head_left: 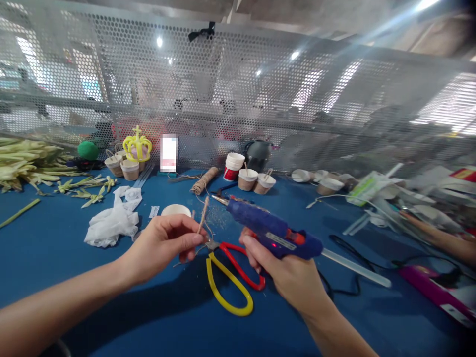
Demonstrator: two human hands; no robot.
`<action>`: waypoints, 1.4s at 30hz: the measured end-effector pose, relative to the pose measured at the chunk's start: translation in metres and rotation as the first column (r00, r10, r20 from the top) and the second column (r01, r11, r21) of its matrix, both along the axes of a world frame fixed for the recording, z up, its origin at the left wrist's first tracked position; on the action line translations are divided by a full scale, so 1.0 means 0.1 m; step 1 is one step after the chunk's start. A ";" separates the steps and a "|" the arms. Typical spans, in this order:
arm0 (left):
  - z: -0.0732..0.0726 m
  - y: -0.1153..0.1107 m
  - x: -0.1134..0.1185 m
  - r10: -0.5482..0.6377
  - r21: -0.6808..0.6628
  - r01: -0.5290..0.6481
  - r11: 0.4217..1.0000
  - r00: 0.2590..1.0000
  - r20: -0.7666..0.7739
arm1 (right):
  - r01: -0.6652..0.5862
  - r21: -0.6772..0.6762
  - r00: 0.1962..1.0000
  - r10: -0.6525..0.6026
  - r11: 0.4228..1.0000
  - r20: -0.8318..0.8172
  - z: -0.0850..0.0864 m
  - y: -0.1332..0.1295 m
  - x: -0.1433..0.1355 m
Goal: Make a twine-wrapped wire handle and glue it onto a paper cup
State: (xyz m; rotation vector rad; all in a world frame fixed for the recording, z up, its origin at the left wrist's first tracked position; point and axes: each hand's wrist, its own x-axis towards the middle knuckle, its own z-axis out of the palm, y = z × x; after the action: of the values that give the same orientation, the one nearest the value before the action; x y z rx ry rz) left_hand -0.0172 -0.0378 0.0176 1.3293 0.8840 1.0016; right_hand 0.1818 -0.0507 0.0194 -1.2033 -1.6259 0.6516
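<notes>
Between thumb and fingers, my left hand (173,238) pinches a short piece of twine (204,215) that stands upright. My right hand (282,265) is wrapped round a blue glue gun (273,228), its nozzle pointing left near the top of the twine, with a clear glue stick (357,267) out of its back. Scissors (230,297) with one yellow and one red handle lie on the blue table between and below my hands. Behind my left hand is a white paper cup (176,210), partly hidden. Farther back lies a roll of twine (205,180).
White cloth (111,223) and green stems (33,166) lie left. Twine-wrapped cups (247,179) and stacked white cups (234,166) stand at the back, before a perforated metal screen (223,94). Another person's arm (442,238) and a purple glue gun (433,292) are right.
</notes>
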 end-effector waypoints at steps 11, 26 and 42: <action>0.02 0.01 -0.02 0.053 0.124 -0.044 0.991 0.996 -0.073 | 0.040 0.100 0.990 -0.053 0.994 0.134 0.05 -0.04 0.01; -0.01 0.05 -0.02 0.090 0.195 -0.075 0.978 0.993 -0.072 | 0.059 0.181 0.988 -0.083 0.982 0.127 0.01 -0.01 0.04; -0.06 0.07 -0.05 0.088 0.261 -0.057 0.964 0.990 -0.106 | 0.094 0.286 0.932 -0.185 0.954 0.310 -0.07 0.01 0.13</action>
State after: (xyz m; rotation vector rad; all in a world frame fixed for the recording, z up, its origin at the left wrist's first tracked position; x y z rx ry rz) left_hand -0.0224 -0.0312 0.0117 1.5976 0.9187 1.1338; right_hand 0.1943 -0.0496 0.0128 -1.2614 -1.8175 0.1297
